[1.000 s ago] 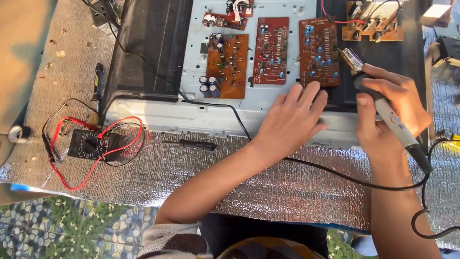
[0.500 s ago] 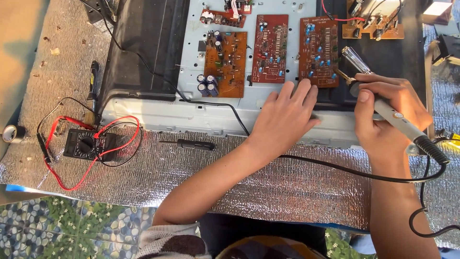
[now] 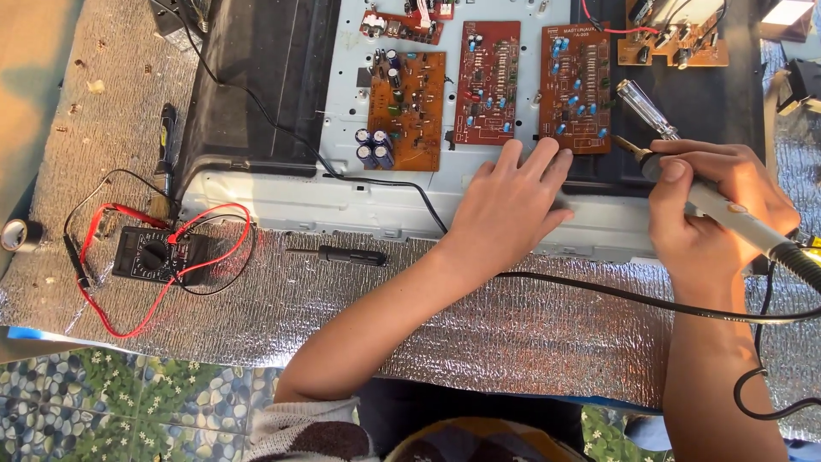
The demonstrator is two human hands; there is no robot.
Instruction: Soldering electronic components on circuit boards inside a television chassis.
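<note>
Head view looked straight down on a workbench covered with a crinkled silver foil mat [image 3: 513, 342]. The right hand [image 3: 714, 214] was closed in a pen-like grip around a soldering iron [image 3: 727, 210], whose tip pointed far and left toward the near right corner of a red-brown circuit board [image 3: 575, 85]. The iron's black cable [image 3: 650, 299] ran from the right across the mat, passing under the left forearm. The left hand [image 3: 511, 205] lay flat, palm down, fingers loosely spread, on the pale metal chassis [image 3: 342, 205]; its fingertips reached the near edge of that same board.

A clear-handled screwdriver [image 3: 646, 107] lay just far of the right hand, touching neither hand. Two more boards sat to the left on the chassis: a red one [image 3: 487, 81] and an orange one [image 3: 409, 107] with dark cylindrical capacitors at its near left corner. On the mat, a small black screwdriver [image 3: 342, 255] lay near the chassis edge, and farther left a black multimeter [image 3: 158, 255] sat among red and black leads. A roll of tape [image 3: 21, 233] rested at the left edge.
</note>
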